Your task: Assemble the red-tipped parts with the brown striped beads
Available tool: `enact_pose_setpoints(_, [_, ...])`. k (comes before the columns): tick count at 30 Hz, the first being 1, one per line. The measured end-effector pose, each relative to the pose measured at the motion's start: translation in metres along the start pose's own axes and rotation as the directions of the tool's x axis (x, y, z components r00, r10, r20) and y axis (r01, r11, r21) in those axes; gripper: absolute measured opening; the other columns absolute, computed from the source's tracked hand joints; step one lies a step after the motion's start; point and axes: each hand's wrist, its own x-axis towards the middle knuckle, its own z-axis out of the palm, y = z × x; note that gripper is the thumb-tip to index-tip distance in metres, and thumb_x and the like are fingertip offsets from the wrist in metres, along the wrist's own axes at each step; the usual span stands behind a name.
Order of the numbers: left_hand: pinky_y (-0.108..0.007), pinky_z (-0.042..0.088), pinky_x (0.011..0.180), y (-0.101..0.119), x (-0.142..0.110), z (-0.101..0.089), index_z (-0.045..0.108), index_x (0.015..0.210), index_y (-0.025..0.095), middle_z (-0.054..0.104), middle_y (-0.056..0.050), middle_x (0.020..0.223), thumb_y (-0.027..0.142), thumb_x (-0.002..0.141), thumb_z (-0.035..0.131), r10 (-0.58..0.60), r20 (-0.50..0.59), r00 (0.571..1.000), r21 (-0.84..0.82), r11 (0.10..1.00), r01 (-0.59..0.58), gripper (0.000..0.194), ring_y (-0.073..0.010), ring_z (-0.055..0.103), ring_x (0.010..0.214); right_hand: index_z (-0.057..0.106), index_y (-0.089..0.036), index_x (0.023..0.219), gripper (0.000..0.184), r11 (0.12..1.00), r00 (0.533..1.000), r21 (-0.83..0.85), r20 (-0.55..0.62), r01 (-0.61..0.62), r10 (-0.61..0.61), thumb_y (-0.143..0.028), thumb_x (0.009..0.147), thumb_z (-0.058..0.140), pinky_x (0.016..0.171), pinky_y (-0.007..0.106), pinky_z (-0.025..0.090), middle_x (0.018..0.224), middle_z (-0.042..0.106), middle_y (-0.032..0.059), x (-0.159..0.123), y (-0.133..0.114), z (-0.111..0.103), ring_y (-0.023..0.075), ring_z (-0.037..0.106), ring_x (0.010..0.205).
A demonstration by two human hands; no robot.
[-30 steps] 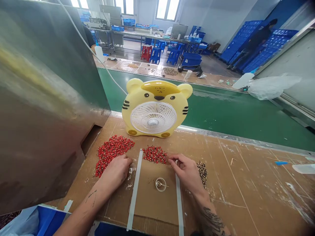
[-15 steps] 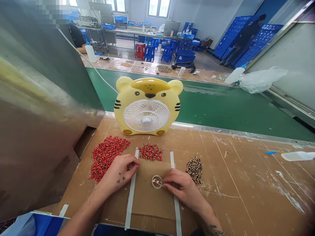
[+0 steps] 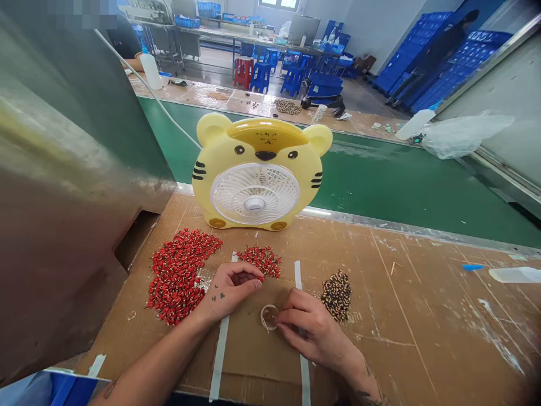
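The left hand (image 3: 226,293) is moving up beside the small red parts (image 3: 260,260), its fingers curled, any hold hidden. The right hand (image 3: 313,332) is pinching a clear ring (image 3: 269,317) between its fingertips

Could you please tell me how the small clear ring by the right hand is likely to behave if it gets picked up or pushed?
The clear ring looks light and fairly stiff, and its thin rim suggests it may be delicate. Being round, it would probably roll if stood on edge. On the cardboard sheet, next to the right hand, a push would likely make it slide.
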Motion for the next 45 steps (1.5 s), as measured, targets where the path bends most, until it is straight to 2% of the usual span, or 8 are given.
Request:
enact_pose_setpoints(5, [-0.022, 0.044, 0.062, -0.014, -0.001, -0.006, 0.075, 0.081, 0.015, 0.068, -0.002, 0.067, 0.029, 0.071, 0.078, -0.07, -0.065, 0.995, -0.12, 0.991, 0.061, 0.017, -0.0124, 0.058, 0.062, 0.067, -0.02, 0.102, 0.013, 0.997, 0.993, -0.06, 0.114, 0.043, -0.036, -0.021, 0.093, 0.059, 0.068, 0.031, 0.044, 0.081, 0.063, 0.0052, 0.009, -0.007, -0.007, 0.0193, 0.054, 0.078])
enact_pose_setpoints(10, [-0.021, 0.043, 0.059, -0.02, 0.001, -0.008, 0.076, 0.083, 0.015, 0.067, -0.001, 0.066, 0.031, 0.072, 0.079, -0.067, -0.049, 0.997, -0.179, 0.982, 0.057, 0.02, -0.0111, 0.056, 0.059, 0.069, -0.021, 0.092, 0.013, 0.992, 0.993, -0.053, 0.055, 0.111, -0.108, -0.017, 0.095, 0.057, 0.065, 0.029, 0.042, 0.076, 0.062, 0.0029, 0.011, -0.008, -0.003, 0.0172, 0.051, 0.072])
enact_pose_setpoints(15, [-0.02, 0.043, 0.059, -0.019, 0.0, -0.007, 0.075, 0.083, 0.015, 0.067, 0.0, 0.066, 0.029, 0.074, 0.078, -0.061, -0.034, 0.998, -0.191, 0.98, 0.053, 0.017, -0.0102, 0.056, 0.06, 0.069, -0.02, 0.097, 0.013, 0.994, 0.993, -0.079, 0.095, 0.082, -0.074, -0.015, 0.094, 0.057, 0.067, 0.031, 0.044, 0.079, 0.063, 0.0043, 0.01, -0.014, -0.002, 0.0184, 0.051, 0.076])
enact_pose_setpoints(23, [-0.021, 0.044, 0.06, -0.02, 0.001, -0.005, 0.074, 0.084, 0.014, 0.067, -0.001, 0.068, 0.029, 0.074, 0.077, -0.06, -0.023, 0.998, -0.175, 0.983, 0.055, 0.018, -0.0117, 0.057, 0.062, 0.069, -0.02, 0.099, 0.014, 0.991, 0.995, -0.096, -0.032, 0.091, -0.094, -0.015, 0.095, 0.057, 0.067, 0.031, 0.046, 0.077, 0.064, 0.0042, 0.011, 0.001, 0.001, 0.018, 0.055, 0.073])
enact_pose_setpoints(32, [-0.02, 0.044, 0.061, -0.016, -0.001, -0.002, 0.078, 0.084, 0.016, 0.07, -0.001, 0.068, 0.026, 0.072, 0.08, -0.074, 0.003, 0.997, -0.222, 0.972, 0.073, 0.015, -0.0103, 0.058, 0.061, 0.07, -0.019, 0.089, 0.017, 1.0, 0.993, -0.028, 0.116, -0.003, 0.006, -0.016, 0.095, 0.054, 0.067, 0.032, 0.043, 0.073, 0.061, 0.0046, 0.008, -0.003, -0.006, 0.0194, 0.053, 0.074])
enact_pose_setpoints(38, [-0.019, 0.045, 0.061, -0.014, -0.001, -0.001, 0.078, 0.085, 0.017, 0.071, -0.001, 0.069, 0.026, 0.073, 0.079, -0.078, 0.022, 0.997, -0.239, 0.968, 0.081, 0.016, -0.0099, 0.059, 0.061, 0.069, -0.019, 0.096, 0.016, 0.994, 0.998, -0.09, -0.007, 0.062, -0.062, -0.015, 0.095, 0.054, 0.066, 0.033, 0.042, 0.072, 0.061, 0.0046, 0.009, 0.003, 0.003, 0.0193, 0.052, 0.071])
enact_pose_setpoints(41, [-0.02, 0.045, 0.06, -0.013, -0.001, -0.001, 0.078, 0.084, 0.016, 0.071, -0.001, 0.067, 0.026, 0.072, 0.08, -0.087, 0.006, 0.996, -0.238, 0.967, 0.086, 0.016, -0.0098, 0.058, 0.059, 0.069, -0.017, 0.088, 0.017, 0.988, 0.998, -0.139, 0.028, 0.061, -0.057, -0.013, 0.094, 0.053, 0.065, 0.033, 0.04, 0.069, 0.058, 0.0047, 0.009, 0.001, 0.001, 0.0196, 0.051, 0.07])
enact_pose_setpoints(45, [-0.02, 0.046, 0.061, -0.012, -0.002, 0.0, 0.078, 0.083, 0.016, 0.071, 0.0, 0.067, 0.024, 0.07, 0.08, -0.09, 0.019, 0.996, -0.248, 0.964, 0.092, 0.015, -0.01, 0.059, 0.06, 0.067, -0.017, 0.086, 0.017, 0.992, 0.995, -0.095, 0.061, 0.088, -0.082, -0.014, 0.094, 0.053, 0.062, 0.032, 0.038, 0.067, 0.056, 0.0036, 0.011, -0.001, 0.001, 0.0186, 0.048, 0.068])
